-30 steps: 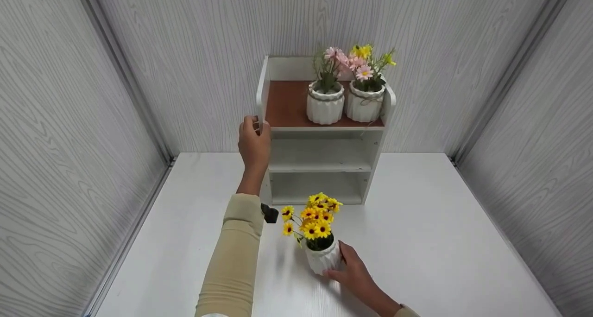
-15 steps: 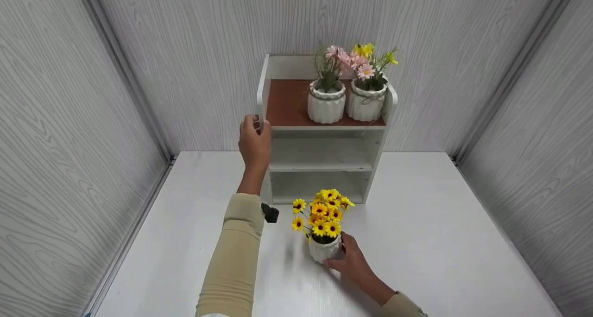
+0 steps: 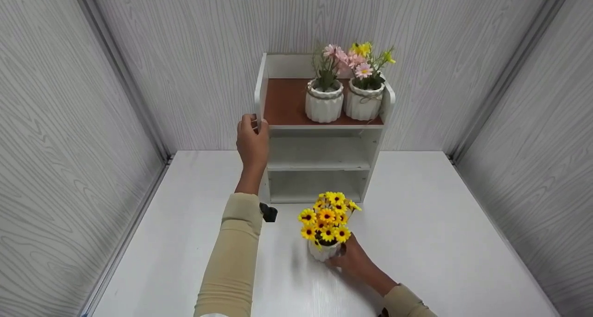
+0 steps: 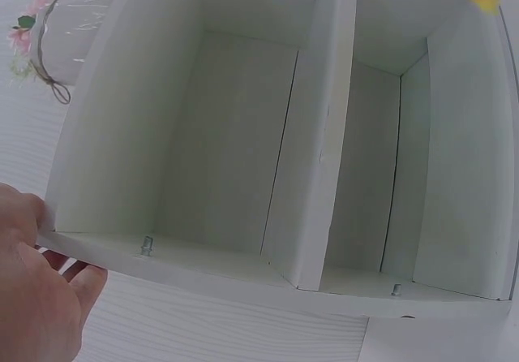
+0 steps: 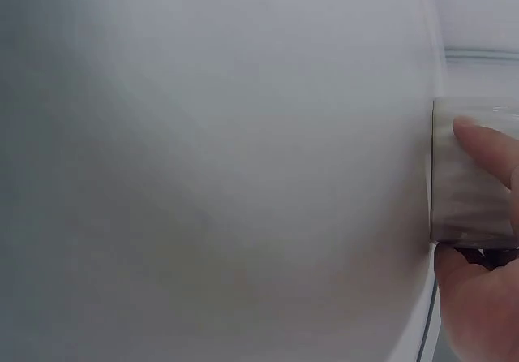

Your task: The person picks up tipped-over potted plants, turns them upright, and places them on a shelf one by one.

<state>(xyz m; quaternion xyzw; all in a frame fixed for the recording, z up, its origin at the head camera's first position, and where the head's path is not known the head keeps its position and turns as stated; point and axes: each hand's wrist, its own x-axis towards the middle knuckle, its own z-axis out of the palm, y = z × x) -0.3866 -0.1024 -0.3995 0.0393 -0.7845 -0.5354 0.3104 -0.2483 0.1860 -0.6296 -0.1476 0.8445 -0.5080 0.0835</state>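
My left hand (image 3: pixel 252 143) grips the front edge of the left side panel of a small white shelf (image 3: pixel 319 168). In the left wrist view the fingers curl around that panel at its corner. Below, in front of the shelf, my right hand (image 3: pixel 354 259) holds a ribbed white flowerpot (image 3: pixel 320 251) from its right side. Yellow artificial flowers (image 3: pixel 326 217) with dark centres fill this pot and hide much of its rim. The right wrist view shows thumb and fingers on opposite sides of the pot (image 5: pixel 474 183), near the white tabletop.
On the shelf's brown top (image 3: pixel 285 101) stand two white pots, a left pot (image 3: pixel 324 104) with pink flowers and a right pot (image 3: pixel 364 101) with pink and yellow ones. Two open compartments lie beneath. Wood-grain walls (image 3: pixel 185 53) enclose the white table (image 3: pixel 426 243).
My right hand has carried the flowerpot slightly away from me and turned it, its flowers swinging to the right. The left hand keeps its grip on the shelf.
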